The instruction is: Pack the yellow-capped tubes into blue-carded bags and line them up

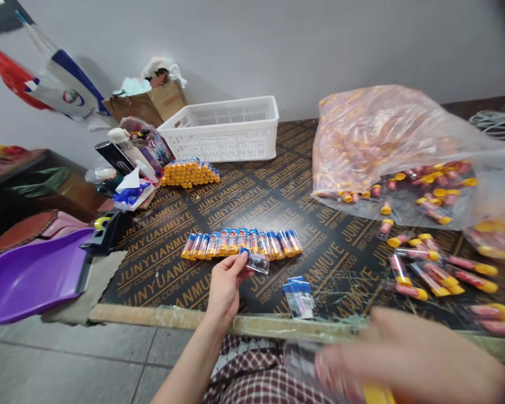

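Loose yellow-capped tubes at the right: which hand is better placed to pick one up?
Right, probably: the right hand is nearer the loose tubes, though it is blurred and seems to hold a yellow-capped tube. The left hand is farther away, pinching a clear wrapper.

On the black plywood tabletop with gold lettering [246, 197] I see a white slotted plastic basket [235, 140], a bulging translucent plastic bag [366, 132], loose pink tubes with yellow caps [399, 270], wrapped blue-and-yellow cylinders [233, 240] and flat blue-topped clear packets [299, 296].

R hand [382, 359] blurred | yellow-capped tube [377, 394] in it blurred, part-hidden, cap cut btm edge | purple dustpan [37, 275] cut L edge | tube row [233, 241] label txt illegible
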Demonstrator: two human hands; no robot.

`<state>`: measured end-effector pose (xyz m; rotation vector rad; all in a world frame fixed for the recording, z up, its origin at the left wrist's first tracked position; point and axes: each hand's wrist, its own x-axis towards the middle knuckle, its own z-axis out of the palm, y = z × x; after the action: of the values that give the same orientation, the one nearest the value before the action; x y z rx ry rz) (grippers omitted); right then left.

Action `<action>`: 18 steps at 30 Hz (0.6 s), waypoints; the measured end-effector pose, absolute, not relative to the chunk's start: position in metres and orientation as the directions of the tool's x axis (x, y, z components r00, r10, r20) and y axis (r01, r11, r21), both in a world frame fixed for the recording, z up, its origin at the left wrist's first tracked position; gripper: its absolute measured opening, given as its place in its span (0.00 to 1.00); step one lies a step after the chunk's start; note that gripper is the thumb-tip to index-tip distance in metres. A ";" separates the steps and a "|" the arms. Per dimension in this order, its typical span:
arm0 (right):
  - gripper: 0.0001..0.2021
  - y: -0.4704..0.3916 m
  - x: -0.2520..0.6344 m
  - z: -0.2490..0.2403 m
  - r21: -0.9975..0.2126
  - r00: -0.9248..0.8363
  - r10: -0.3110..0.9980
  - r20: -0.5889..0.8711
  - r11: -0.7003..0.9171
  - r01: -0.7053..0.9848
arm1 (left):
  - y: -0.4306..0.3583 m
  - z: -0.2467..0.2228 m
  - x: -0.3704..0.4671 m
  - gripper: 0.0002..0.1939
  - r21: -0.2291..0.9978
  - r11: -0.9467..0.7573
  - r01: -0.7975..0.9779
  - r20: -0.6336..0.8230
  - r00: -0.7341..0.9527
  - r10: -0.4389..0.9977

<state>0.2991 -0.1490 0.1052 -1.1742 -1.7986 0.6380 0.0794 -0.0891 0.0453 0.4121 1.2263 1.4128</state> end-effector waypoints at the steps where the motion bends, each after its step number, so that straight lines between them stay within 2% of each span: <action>1: 0.08 -0.139 0.301 0.104 -0.756 -0.187 0.893 0.408 0.446 0.479 | -0.088 0.045 0.080 0.16 0.810 0.231 -0.538 -0.416 -0.251 0.874; 4: 0.12 -0.123 0.298 0.084 -0.713 -0.157 0.863 0.480 0.488 0.504 | -0.085 0.042 0.085 0.18 0.755 0.275 -0.595 -0.471 -0.200 0.859; 9: 0.17 -0.132 0.282 0.037 -0.703 -0.065 0.822 0.566 0.522 0.483 | -0.084 0.033 0.093 0.21 0.728 0.275 -0.628 -0.506 -0.223 0.833; 14: 0.23 -0.140 0.271 0.032 -0.658 -0.073 0.776 0.627 0.577 0.485 | -0.086 0.029 0.097 0.22 0.721 0.290 -0.629 -0.525 -0.223 0.821; 18: 0.24 -0.138 0.268 0.033 -0.629 -0.170 0.757 0.631 0.627 0.460 | -0.088 0.026 0.101 0.21 0.749 0.288 -0.597 -0.498 -0.218 0.840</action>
<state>0.2683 -0.1377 0.0329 -0.9811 -1.8139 0.3589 0.1007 -0.0883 0.0262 0.2706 1.1914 1.3479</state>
